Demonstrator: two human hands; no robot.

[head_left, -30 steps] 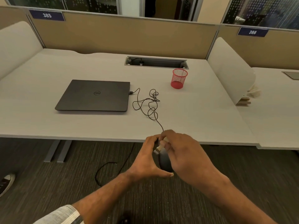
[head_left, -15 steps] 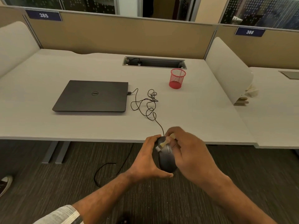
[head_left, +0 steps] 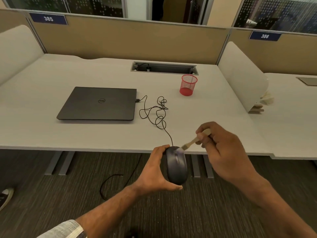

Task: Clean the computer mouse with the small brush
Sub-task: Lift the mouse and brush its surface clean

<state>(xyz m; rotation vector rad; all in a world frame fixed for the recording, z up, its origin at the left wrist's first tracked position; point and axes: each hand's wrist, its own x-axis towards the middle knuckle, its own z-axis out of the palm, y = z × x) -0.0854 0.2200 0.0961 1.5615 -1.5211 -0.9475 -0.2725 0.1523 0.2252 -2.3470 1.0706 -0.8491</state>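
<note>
Since half a second ago the right hand (head_left: 223, 152) has swung out to the right of the computer mouse (head_left: 176, 166), so the small brush (head_left: 195, 139), which lay close over the mouse's front, now reaches it from the side at a slant.

Only the head view is given. It shows the left hand (head_left: 154, 170) cupping the mouse from its left flank, fingers curled over the front end and thumb under the back, holding it in the air just in front of the desk (head_left: 51, 134) edge. The right hand's fingers and thumb pinch the brush's pale wooden handle. The bristles appear to touch the mouse's front right corner, though blur there keeps me from being sure of contact.

The mouse's long axis runs away from the person, cable (head_left: 154, 115) end farthest, with the scroll wheel facing up. The brush comes in from the upper right, across that axis, so I judge the coming stroke will sweep leftward or down along the buttons, the right hand doing the work while the left keeps the body steady.

On the desk lie a closed laptop (head_left: 97, 103) and a red mesh cup (head_left: 188, 85), well apart from the hands.
</note>
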